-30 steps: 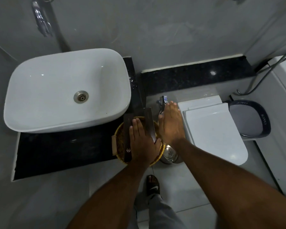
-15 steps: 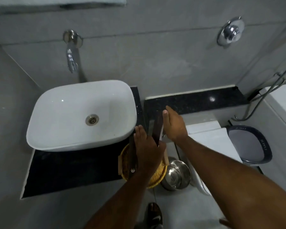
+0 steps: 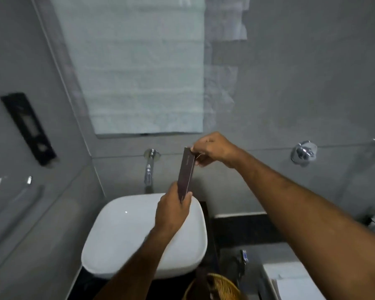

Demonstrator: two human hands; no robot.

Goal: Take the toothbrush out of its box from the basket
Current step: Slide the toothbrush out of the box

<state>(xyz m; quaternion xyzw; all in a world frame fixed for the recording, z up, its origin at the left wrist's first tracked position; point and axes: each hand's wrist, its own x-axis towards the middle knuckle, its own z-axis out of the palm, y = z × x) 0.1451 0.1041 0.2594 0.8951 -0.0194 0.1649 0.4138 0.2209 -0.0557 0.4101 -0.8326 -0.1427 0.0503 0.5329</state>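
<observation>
Toothbrush box point(image 3: 186, 172), long, slim and dark, is held up in the air above the far edge of a white sink point(image 3: 126, 239), out of the basket and tilted so its top end leans right. The toothbrush itself cannot be seen. Going from largest to smallest: a pale frosted panel point(image 3: 139, 66) fills the far grey wall; the rounded sink sits below it on a dark counter point(image 3: 236, 228); the left hand point(image 3: 171, 213) is closed around the box's lower end, fingers wrapped on both sides; the right hand point(image 3: 212, 149) pinches the box's top end between thumb and fingertips, the other fingers curled in. A chrome tap point(image 3: 149, 167) juts from the wall just left of the box. A woven basket point(image 3: 217, 287) sits near, at the bottom edge, right of the sink.
</observation>
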